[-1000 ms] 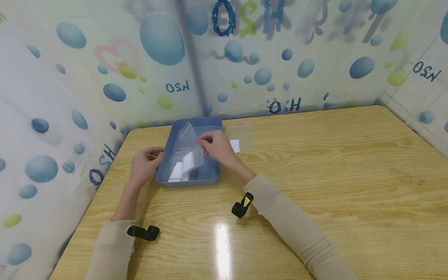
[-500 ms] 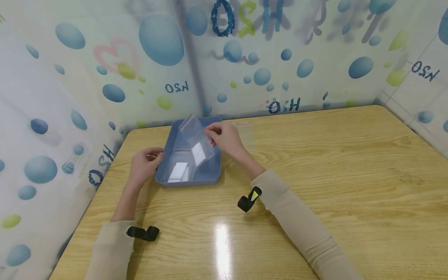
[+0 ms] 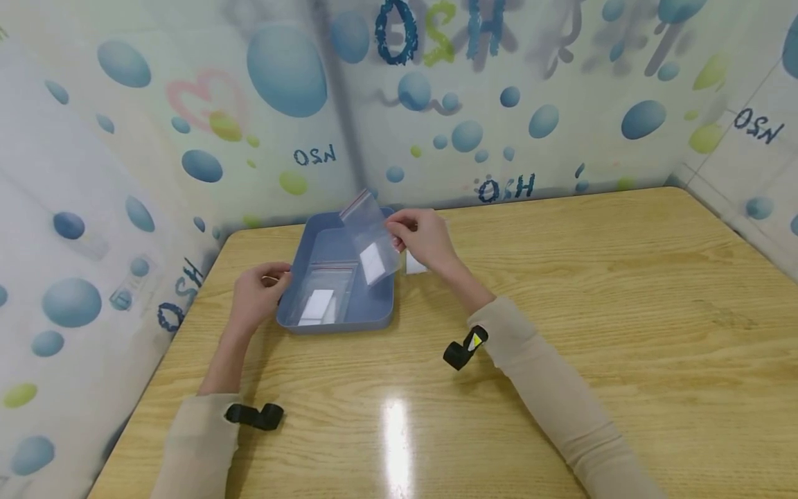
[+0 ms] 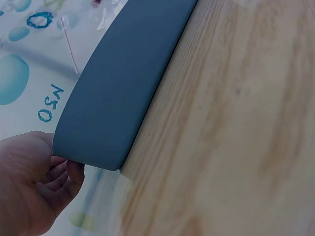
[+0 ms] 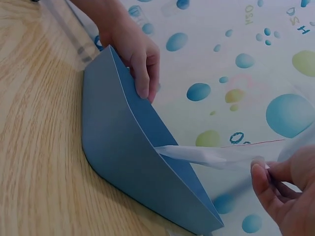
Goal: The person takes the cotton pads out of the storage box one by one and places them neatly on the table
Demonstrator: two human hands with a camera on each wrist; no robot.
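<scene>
A blue-grey plastic tray (image 3: 358,326) stands on the table. My left hand (image 3: 257,294) grips its left rim, thumb inside and fingers outside; in the left wrist view the hand (image 4: 34,182) is at the tray's corner. My right hand (image 3: 427,239) pinches the edge of a clear zip-lock bag (image 3: 368,225) with a white card-like piece in it, tilted above the tray's right side. In the right wrist view this bag (image 5: 211,155) hangs over the rim from the thumb and fingertips. Several similar bags (image 3: 321,298) with white pieces lie overlapping in the tray's near left part.
Another white piece (image 3: 416,265) lies on the table just right of the tray, partly behind my right hand; its clear bag is mostly hidden. The wooden table (image 3: 592,312) meets a patterned wall sheet (image 3: 548,152) at the back and left.
My right hand has moved right and slightly away from me, lifting the zip-lock bag off the others toward the tray's right rim. My left hand stays on the tray.
</scene>
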